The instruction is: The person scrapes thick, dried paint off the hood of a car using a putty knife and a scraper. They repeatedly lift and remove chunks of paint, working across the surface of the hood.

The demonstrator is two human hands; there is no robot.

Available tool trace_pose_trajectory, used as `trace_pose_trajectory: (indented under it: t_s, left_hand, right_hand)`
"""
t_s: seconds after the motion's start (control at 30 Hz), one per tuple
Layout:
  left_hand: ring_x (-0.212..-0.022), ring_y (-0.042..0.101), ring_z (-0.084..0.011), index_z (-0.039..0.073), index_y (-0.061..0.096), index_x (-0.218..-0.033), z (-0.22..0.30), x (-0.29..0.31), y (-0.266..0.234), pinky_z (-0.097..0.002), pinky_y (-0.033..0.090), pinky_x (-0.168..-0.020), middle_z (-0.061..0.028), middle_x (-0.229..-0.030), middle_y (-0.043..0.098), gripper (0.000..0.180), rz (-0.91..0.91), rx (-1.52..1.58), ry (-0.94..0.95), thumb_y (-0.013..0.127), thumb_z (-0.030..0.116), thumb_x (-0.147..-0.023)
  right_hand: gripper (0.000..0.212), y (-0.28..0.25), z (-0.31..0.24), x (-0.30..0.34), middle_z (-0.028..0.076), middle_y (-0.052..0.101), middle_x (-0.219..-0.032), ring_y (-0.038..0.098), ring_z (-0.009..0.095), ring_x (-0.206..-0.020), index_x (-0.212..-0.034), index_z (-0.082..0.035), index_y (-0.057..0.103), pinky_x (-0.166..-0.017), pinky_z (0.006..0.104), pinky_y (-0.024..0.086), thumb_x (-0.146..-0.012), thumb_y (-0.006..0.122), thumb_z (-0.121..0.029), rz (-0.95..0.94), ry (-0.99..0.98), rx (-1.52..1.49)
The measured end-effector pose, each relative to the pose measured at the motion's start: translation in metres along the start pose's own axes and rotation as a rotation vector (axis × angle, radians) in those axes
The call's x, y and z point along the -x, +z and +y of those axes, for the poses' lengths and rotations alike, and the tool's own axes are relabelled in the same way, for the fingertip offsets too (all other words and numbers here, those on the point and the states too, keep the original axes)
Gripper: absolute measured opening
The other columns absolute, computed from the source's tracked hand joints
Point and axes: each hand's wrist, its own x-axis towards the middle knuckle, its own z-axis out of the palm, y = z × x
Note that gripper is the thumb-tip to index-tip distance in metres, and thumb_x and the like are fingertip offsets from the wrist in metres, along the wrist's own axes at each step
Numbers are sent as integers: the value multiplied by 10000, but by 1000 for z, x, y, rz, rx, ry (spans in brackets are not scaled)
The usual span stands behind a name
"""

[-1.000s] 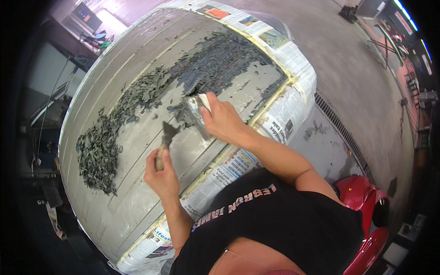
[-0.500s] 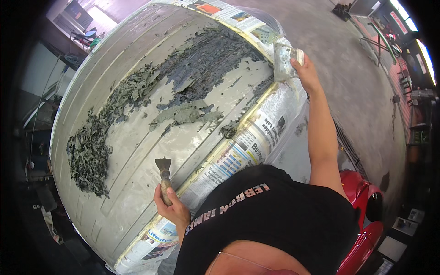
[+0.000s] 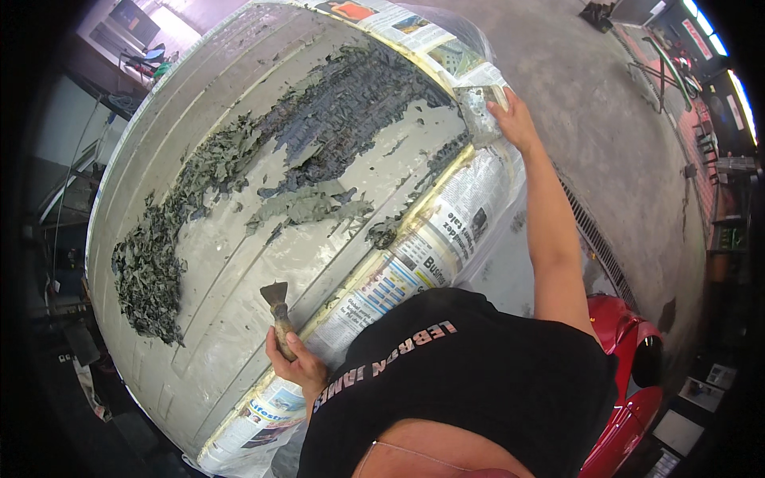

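My left hand (image 3: 299,362) is closed round the worn handle of a small paintbrush (image 3: 275,296). The brush has a dark, flared tip, which points away from me over the grey vehicle roof (image 3: 227,275). At the roof's far right corner, my right hand (image 3: 511,119) grips a smeared, translucent container (image 3: 480,115). The container looks tilted; its contents cannot be made out. Dark, wrinkled, peeling paint (image 3: 358,99) spreads over the roof's right part, and a thick flaky band of it (image 3: 147,275) runs down the left. A small clump of peeled paint (image 3: 382,233) sits near the close edge.
Newspaper (image 3: 414,259) and yellowish tape line the roof's near and right edges, with clear plastic sheeting outside them. Red bodywork (image 3: 625,390) stands at my lower right. A long floor grate (image 3: 594,239) crosses the concrete. A metal stand (image 3: 657,76) is farther off.
My right hand has brought the container slightly left, in against the roof's corner. The paintbrush in my left hand has shifted a little left and tilted left. The whole view has drifted slightly.
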Motion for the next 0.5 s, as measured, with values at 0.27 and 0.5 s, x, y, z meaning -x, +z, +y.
trace_pose_trajectory:
  t_s: [0.27,0.5]
  left_hand:
    - [-1085,606,-236,-101,526,-1383,2,-2,2,-341,484,-977,-210,-1241,632,443,2,-24,17,611,183,-1053]
    - [-1094,605,-240,-90,536,-1387,-12,-4,4,-352,480,-984,-205,-1245,638,441,93,6,85,613,185,-1051]
  right_hand:
    - [670,67,-51,42,261,589,-1443,576,341,-1333,-1537,60,427,-1166,408,411,-992,669,-246,-123,176,60]
    - [506,96,-49,50,240,660,-1313,645,347,-1190,-1407,26,553,-1080,447,466,-1007,638,-273,186,-18,192]
